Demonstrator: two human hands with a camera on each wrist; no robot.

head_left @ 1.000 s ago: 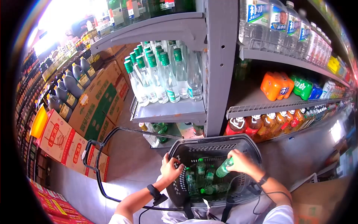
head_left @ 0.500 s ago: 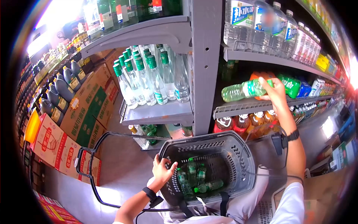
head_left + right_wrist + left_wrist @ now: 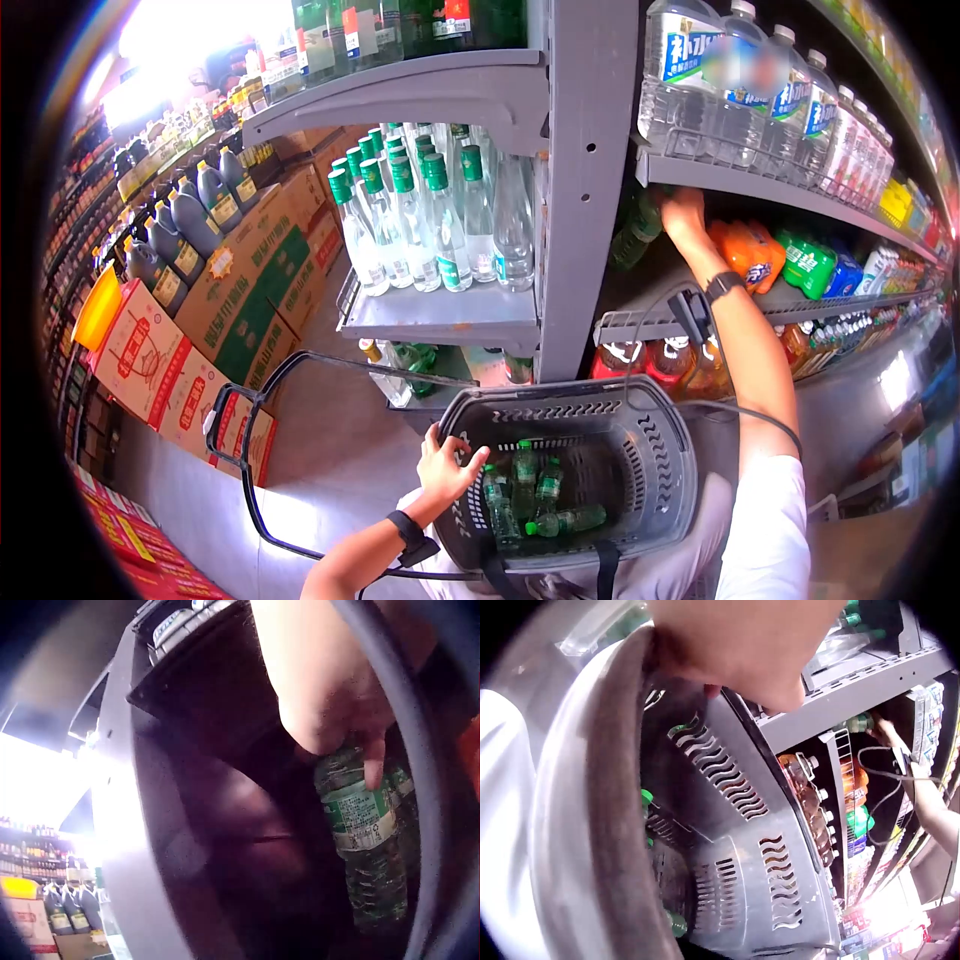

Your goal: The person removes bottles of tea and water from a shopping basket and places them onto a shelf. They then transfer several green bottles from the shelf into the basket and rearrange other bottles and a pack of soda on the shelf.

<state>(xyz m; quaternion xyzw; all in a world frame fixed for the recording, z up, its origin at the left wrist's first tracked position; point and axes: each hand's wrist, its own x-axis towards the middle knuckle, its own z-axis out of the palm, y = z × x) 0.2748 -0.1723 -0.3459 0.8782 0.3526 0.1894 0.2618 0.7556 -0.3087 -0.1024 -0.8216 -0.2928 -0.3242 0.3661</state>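
My right hand (image 3: 683, 215) reaches into the shelf bay on the right and grips a green plastic bottle (image 3: 635, 235) near its top. In the right wrist view the bottle (image 3: 364, 840) is upright, a finger lying over its green-and-white label. My left hand (image 3: 450, 470) holds the left rim of a dark shopping basket (image 3: 560, 402), thumb on the inner side. Inside the basket are several small green bottles (image 3: 525, 465), one of them lying crosswise. From the left wrist, the hand (image 3: 742, 645) covers part of the rim, and most of the bottles are hidden.
A grey post (image 3: 590, 120) separates the bays. Glass bottles with green caps (image 3: 440, 210) fill the left shelf. Orange (image 3: 748, 255) and green multipacks stand right of my right hand, water bottles (image 3: 690, 70) above. The basket's handle (image 3: 245, 470) extends left.
My right hand has lifted a green bottle out of the basket and carried it up to the shelf, then further in toward the post. The left hand stays at the basket rim.
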